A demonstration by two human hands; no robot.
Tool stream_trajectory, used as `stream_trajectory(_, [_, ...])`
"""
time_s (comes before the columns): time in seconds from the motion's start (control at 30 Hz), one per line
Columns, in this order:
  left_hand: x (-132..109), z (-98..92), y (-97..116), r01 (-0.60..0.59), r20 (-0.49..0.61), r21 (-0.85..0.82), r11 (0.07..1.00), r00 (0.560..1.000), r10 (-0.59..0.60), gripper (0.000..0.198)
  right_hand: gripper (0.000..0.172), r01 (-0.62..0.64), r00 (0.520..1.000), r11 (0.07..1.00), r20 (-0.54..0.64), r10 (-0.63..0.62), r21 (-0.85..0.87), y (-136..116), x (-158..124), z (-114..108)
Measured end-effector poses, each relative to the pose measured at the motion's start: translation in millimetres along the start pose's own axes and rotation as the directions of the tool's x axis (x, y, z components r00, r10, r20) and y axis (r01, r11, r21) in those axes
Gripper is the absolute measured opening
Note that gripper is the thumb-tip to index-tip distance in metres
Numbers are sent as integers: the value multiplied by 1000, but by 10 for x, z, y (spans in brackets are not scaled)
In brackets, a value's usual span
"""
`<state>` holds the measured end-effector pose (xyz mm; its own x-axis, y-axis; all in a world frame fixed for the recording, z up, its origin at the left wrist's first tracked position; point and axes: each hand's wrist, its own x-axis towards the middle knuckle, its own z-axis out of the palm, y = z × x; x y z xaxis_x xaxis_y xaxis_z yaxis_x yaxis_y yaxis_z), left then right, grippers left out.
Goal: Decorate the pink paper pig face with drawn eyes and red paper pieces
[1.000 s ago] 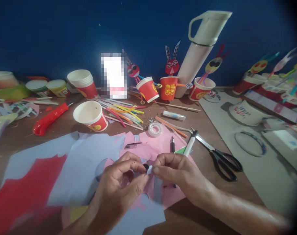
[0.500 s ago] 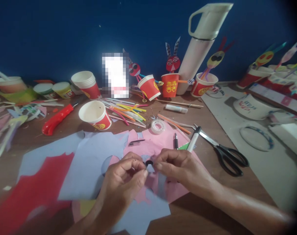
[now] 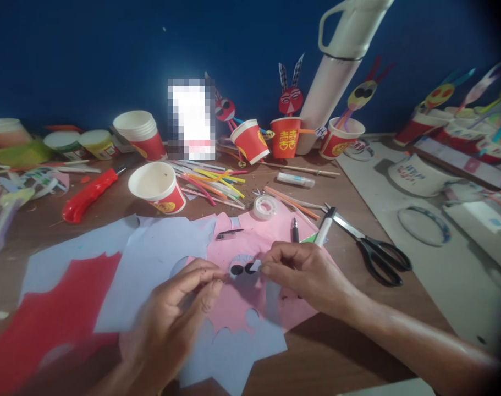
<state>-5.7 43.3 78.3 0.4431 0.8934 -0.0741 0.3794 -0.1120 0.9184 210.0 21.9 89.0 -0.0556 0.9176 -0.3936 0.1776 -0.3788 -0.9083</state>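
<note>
Your right hand (image 3: 303, 269) pinched a small white paper scrap (image 3: 255, 266) between thumb and fingertips, over the middle of the pink paper (image 3: 258, 236). Your left hand (image 3: 178, 308) was apart from it, thumb and forefinger close together; whether they gripped anything could not be told. Two black discs (image 3: 236, 270) showed between your hands, the right one touching or just behind the scrap. The tape roll (image 3: 264, 216) sat at the pink paper's far edge; scissors (image 3: 363, 240) lay past its right edge on the table (image 3: 328, 352).

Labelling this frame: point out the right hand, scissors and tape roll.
Right hand (image 3: 310, 275), head view: middle of the hand.
Scissors (image 3: 367, 247), head view: black handle.
Tape roll (image 3: 264, 215), head view: near rim.
</note>
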Motion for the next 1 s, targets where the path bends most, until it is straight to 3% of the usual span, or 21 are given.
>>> stream_trajectory(0.07, [-9,-57,-27,-162,8,117,980,987,162,12,18,-20,1000,1000,5,21,-19,7,-2,6])
stream_trajectory(0.17, [16,-91,-36,-359,81,250,899,933,350,15,18,6,1000,998,-2,-6,-62,12,-27,28])
stream_trajectory(0.4, [71,-81,-111,-486,203,391,782,874,442,21,18,-4,1000,996,-8,3,-92,57,-99,112])
stream_trajectory(0.6, [89,-81,-215,-511,175,369,776,858,482,33,19,-19,999,1000,28,19,-6,85,-73,173])
stream_trajectory(0.67, [85,-93,-220,-479,184,349,805,878,442,32,19,-24,999,1000,43,24,3,87,-68,186])
stream_trajectory(0.8, [73,-89,-153,-303,140,260,917,951,275,17,19,-29,998,999,51,28,19,86,-74,213])
stream_trajectory(0.9, [65,-74,-78,-266,150,204,942,960,238,11,19,-10,998,1000,58,9,15,70,-85,221])
stream_trajectory(1.0, [60,-86,-18,-243,207,255,936,959,193,23,20,8,999,1000,53,-9,15,38,-98,204])
